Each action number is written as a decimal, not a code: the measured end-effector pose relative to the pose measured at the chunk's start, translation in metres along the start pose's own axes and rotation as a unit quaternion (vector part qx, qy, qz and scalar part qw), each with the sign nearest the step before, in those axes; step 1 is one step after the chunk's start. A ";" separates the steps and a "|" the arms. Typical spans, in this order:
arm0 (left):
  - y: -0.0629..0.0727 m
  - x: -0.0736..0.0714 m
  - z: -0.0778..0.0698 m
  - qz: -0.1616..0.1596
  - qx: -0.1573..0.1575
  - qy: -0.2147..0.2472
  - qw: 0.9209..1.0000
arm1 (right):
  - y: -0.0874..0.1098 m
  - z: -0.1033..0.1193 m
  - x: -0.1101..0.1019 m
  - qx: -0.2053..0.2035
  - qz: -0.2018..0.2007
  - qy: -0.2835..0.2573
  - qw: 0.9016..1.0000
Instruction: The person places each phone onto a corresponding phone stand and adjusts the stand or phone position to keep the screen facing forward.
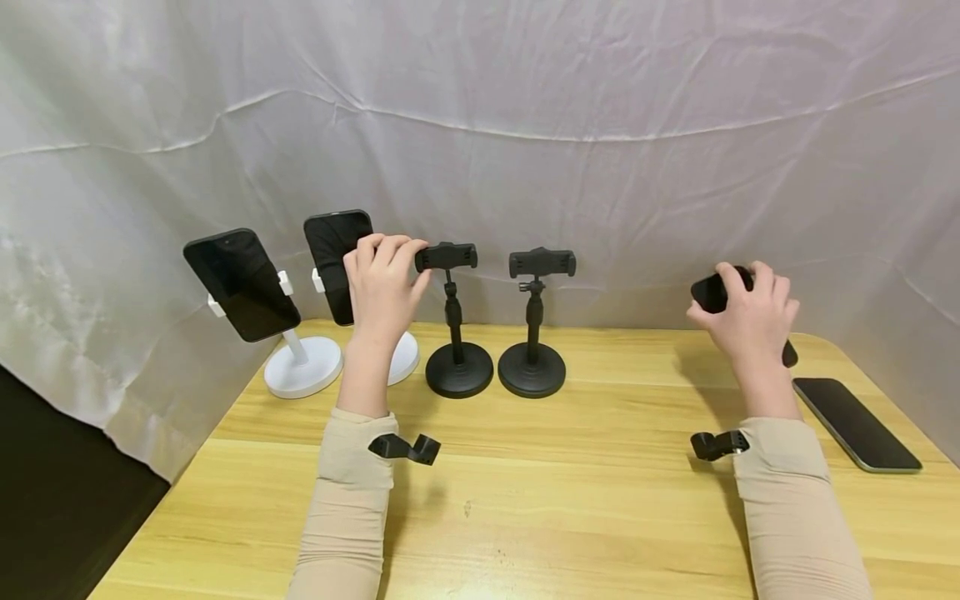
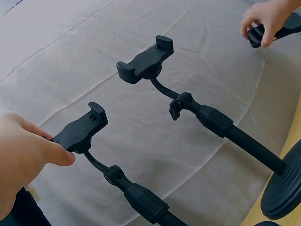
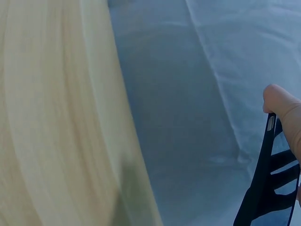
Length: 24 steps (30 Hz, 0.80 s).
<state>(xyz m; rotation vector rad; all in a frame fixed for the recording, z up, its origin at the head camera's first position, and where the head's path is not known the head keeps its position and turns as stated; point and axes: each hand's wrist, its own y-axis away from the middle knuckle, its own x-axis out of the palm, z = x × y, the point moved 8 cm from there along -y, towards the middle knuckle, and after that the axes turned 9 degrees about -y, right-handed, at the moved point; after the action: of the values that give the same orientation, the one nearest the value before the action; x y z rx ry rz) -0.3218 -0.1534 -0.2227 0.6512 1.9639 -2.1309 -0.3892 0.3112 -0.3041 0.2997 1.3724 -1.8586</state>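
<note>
The left grip pinches the left black phone stand's clamp, probably steadying it; the right grip grasps a smartphone, thumb at its edge, above the tabletop

The left black phone stand and the right black phone stand are plain black from clamp to base. 2 others, the outer white phone stand and the inner white phone stand, are plain white; the outer phone and inner phone there have black faces. Black also covers the phone in the right hand. The flat phone pairs a black screen with a grey-green rim. Both sleeves are beige. The tabletop is yellow-tan, streaked with wood grain; the cloth backdrop, pale grey tinged lilac.
</note>
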 end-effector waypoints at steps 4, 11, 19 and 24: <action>0.000 -0.001 0.000 -0.001 0.001 -0.001 1.000 | -0.001 0.010 -0.008 -0.017 -0.032 -0.005 0.999; 0.000 0.000 0.000 0.002 0.002 -0.003 1.000 | -0.002 0.025 -0.020 -0.049 -0.092 -0.014 0.994; 0.000 -0.001 -0.001 0.001 0.002 -0.003 1.000 | -0.003 0.043 -0.034 -0.060 -0.141 -0.029 0.988; 0.000 -0.001 0.000 0.001 0.002 -0.002 1.000 | -0.004 0.055 -0.041 -0.074 -0.162 -0.033 0.983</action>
<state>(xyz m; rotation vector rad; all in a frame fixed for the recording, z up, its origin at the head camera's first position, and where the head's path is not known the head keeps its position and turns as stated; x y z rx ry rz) -0.3211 -0.1531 -0.2223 0.6489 1.9575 -2.1345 -0.3508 0.2814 -0.2554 -0.0663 1.5752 -1.9917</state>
